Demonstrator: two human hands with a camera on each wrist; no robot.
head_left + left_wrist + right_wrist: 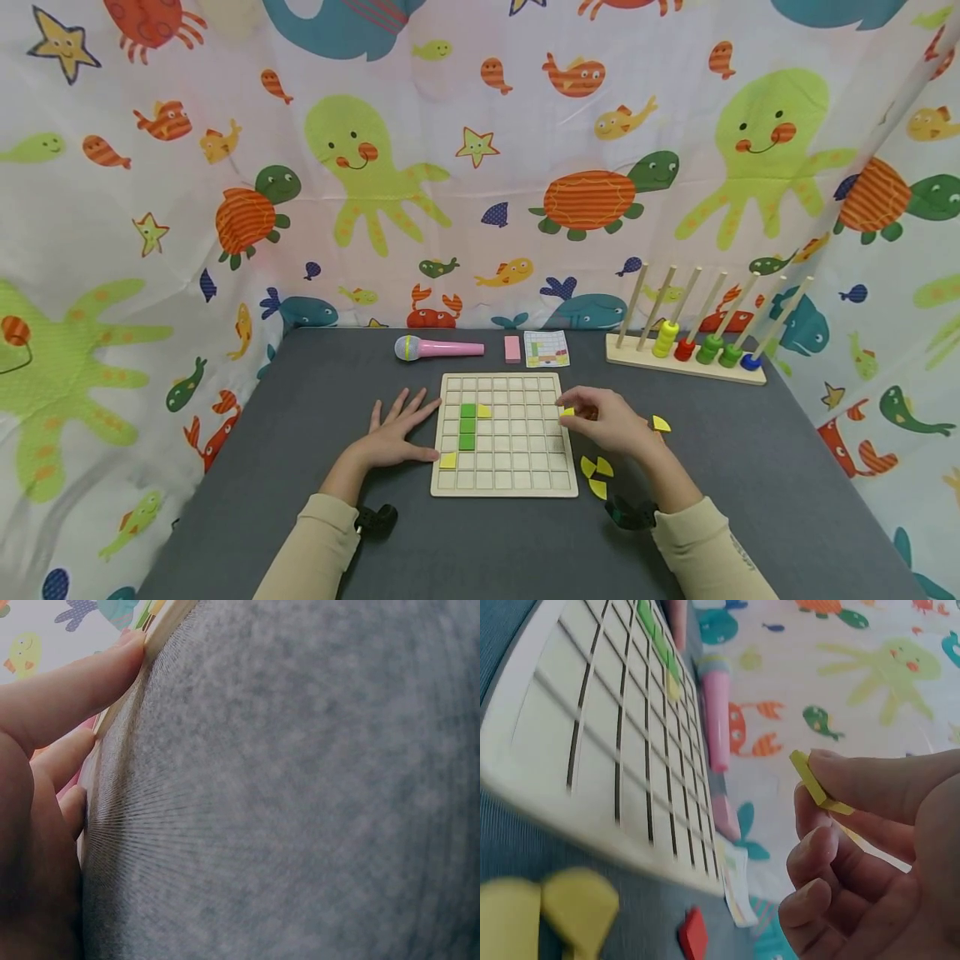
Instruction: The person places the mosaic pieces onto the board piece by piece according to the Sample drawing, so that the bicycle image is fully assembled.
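A pale wooden grid board lies on the dark table, with green squares and yellow pieces in its left cells. Along the board's left edge, my left hand rests with spread fingers, thumb and fingertips touching the rim; the left wrist view shows this hand close up. Over the right edge, my right hand pinches a small flat yellow piece between thumb and index finger, raised above the board. Its full outline is partly covered by the fingers.
Yellow quarter-round pieces lie right of the board, another yellow piece beyond the right wrist. A red piece lies near the board. Behind stand a toy microphone, pink block, pattern card and peg abacus.
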